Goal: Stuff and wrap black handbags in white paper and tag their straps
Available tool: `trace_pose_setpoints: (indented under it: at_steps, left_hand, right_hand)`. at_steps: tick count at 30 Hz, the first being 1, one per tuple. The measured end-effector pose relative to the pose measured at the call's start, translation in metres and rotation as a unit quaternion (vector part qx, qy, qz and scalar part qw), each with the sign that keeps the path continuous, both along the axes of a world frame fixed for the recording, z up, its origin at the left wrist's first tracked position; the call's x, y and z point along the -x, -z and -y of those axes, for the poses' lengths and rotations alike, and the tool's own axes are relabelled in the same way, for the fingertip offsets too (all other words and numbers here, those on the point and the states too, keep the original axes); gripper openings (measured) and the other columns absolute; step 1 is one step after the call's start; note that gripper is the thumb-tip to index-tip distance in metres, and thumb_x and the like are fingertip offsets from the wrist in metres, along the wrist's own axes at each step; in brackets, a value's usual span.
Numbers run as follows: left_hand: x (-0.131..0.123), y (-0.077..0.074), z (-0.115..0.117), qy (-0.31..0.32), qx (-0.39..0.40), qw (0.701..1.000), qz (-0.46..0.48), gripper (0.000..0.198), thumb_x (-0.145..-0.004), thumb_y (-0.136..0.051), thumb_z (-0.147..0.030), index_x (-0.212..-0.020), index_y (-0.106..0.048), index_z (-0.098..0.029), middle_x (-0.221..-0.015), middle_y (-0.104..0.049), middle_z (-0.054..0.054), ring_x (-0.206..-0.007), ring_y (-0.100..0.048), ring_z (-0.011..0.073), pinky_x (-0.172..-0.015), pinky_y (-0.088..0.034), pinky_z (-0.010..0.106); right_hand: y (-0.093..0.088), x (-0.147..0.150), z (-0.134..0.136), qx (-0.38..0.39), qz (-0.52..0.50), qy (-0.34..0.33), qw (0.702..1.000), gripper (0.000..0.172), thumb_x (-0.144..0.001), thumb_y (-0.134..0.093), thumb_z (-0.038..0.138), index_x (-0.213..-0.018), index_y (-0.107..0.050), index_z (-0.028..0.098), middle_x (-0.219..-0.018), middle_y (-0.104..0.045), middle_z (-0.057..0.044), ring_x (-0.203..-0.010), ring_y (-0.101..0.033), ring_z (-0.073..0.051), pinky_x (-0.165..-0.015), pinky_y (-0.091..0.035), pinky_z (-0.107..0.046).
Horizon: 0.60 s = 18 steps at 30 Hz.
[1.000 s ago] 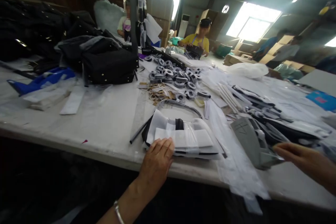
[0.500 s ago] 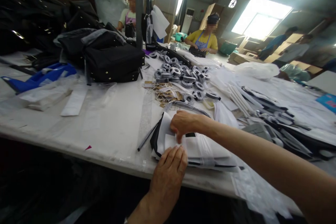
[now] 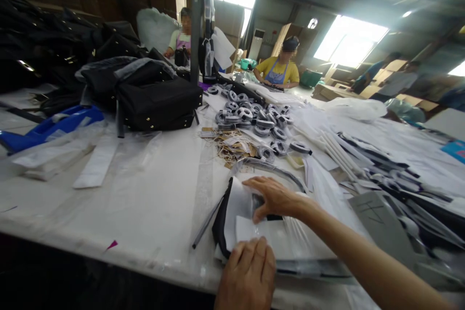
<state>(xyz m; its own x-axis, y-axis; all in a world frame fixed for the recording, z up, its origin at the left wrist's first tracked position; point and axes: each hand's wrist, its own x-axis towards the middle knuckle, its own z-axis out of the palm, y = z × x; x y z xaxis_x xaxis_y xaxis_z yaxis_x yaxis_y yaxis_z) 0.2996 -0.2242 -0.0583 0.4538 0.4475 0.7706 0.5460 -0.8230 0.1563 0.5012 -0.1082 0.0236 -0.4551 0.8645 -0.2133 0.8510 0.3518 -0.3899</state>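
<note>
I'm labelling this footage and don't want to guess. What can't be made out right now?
All in the head view:
- Wrist of the left hand: cut off by the bottom edge.
- Part of the wrapped item: hidden by the right hand.
- Rest of the blue packet: cut off by the right edge.
- Any print on the tags: too small.

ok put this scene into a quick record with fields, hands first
left hand: laid over near edge of black bag covered in white sheets and clear plastic
right hand: fingers spread over its top; contact unclear
beyond bag: brown paper tags with pale strings, then grey coiled straps with white bands
right side: grey flat-sided object with dark written marks
surface: white table
</note>
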Motion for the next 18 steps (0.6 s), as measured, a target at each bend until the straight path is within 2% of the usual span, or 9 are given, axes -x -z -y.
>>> trace_pose_setpoints:
  at_steps: [3,5,7,9,11,13,15,18]
  left_hand:
    - [0.012,-0.027,-0.032,0.089,0.053,0.995,-0.010,0.015,-0.089,-0.057,-0.029,-0.098,-0.065,-0.019,-0.105,-0.072,0.004,-0.083,-0.064,0.0178,-0.073,-0.050,0.030]
    - [0.023,-0.051,-0.071,0.104,0.144,0.983,-0.042,0.020,-0.089,-0.058,-0.023,-0.108,-0.063,-0.021,-0.118,-0.068,0.005,-0.095,-0.065,0.0180,-0.082,-0.051,0.028]
    - [0.029,-0.073,-0.121,0.043,0.209,0.974,-0.070,0.018,-0.090,-0.055,-0.016,-0.105,-0.064,-0.021,-0.109,-0.070,0.005,-0.099,-0.065,0.0197,-0.087,-0.050,0.030]
    - [0.027,-0.086,-0.177,-0.044,0.258,0.963,-0.070,0.019,-0.091,-0.057,-0.019,-0.108,-0.065,-0.022,-0.113,-0.070,0.007,-0.106,-0.063,0.0230,-0.091,-0.048,0.033]
    - [0.018,-0.087,-0.227,-0.088,0.310,0.946,-0.040,0.025,-0.088,-0.063,-0.024,-0.113,-0.064,-0.022,-0.121,-0.067,0.009,-0.115,-0.059,0.0261,-0.096,-0.044,0.035]
    - [0.005,-0.081,-0.266,-0.120,0.416,0.901,0.015,0.028,-0.083,-0.070,-0.032,-0.109,-0.065,-0.021,-0.113,-0.070,0.010,-0.111,-0.061,0.0289,-0.093,-0.043,0.037]
    - [-0.008,-0.071,-0.291,-0.141,0.469,0.871,0.049,0.024,-0.076,-0.075,-0.031,-0.096,-0.067,-0.019,-0.095,-0.071,0.010,-0.100,-0.063,0.0298,-0.086,-0.044,0.037]
    - [-0.019,-0.060,-0.307,-0.136,0.508,0.845,0.097,0.014,-0.070,-0.075,-0.018,-0.078,-0.064,-0.017,-0.075,-0.066,0.005,-0.081,-0.062,0.0229,-0.072,-0.044,0.030]
  right_hand:
    - [0.018,0.001,0.006,0.008,-0.023,0.032,0.999,0.093,-0.065,-0.081,0.060,-0.143,-0.050,0.019,-0.139,-0.055,-0.015,-0.128,-0.049,-0.034,-0.109,-0.036,-0.044]
    - [0.022,0.000,0.005,0.004,-0.033,0.035,0.999,0.094,-0.064,-0.082,0.059,-0.144,-0.050,0.019,-0.141,-0.053,-0.015,-0.129,-0.048,-0.035,-0.110,-0.034,-0.046]
    - [0.023,-0.001,0.003,0.008,-0.040,0.031,0.999,0.097,-0.061,-0.083,0.059,-0.143,-0.051,0.019,-0.139,-0.055,-0.015,-0.128,-0.048,-0.036,-0.110,-0.034,-0.047]
    - [0.024,-0.003,0.002,0.010,-0.048,0.031,0.998,0.100,-0.058,-0.085,0.060,-0.143,-0.051,0.019,-0.138,-0.056,-0.015,-0.126,-0.049,-0.037,-0.109,-0.035,-0.047]
    - [0.026,-0.003,0.002,0.008,-0.059,0.036,0.998,0.099,-0.057,-0.085,0.061,-0.142,-0.053,0.019,-0.137,-0.057,-0.014,-0.125,-0.049,-0.036,-0.108,-0.035,-0.046]
    - [0.028,-0.004,0.003,0.009,-0.070,0.041,0.997,0.097,-0.057,-0.085,0.061,-0.139,-0.056,0.020,-0.137,-0.057,-0.014,-0.124,-0.050,-0.036,-0.107,-0.036,-0.045]
    - [0.030,-0.004,0.003,0.010,-0.081,0.045,0.996,0.093,-0.056,-0.086,0.060,-0.136,-0.059,0.021,-0.136,-0.058,-0.013,-0.123,-0.051,-0.036,-0.106,-0.037,-0.044]
    - [0.032,-0.004,0.002,0.011,-0.092,0.046,0.995,0.093,-0.053,-0.087,0.060,-0.134,-0.061,0.023,-0.132,-0.061,-0.012,-0.120,-0.053,-0.035,-0.106,-0.038,-0.044]
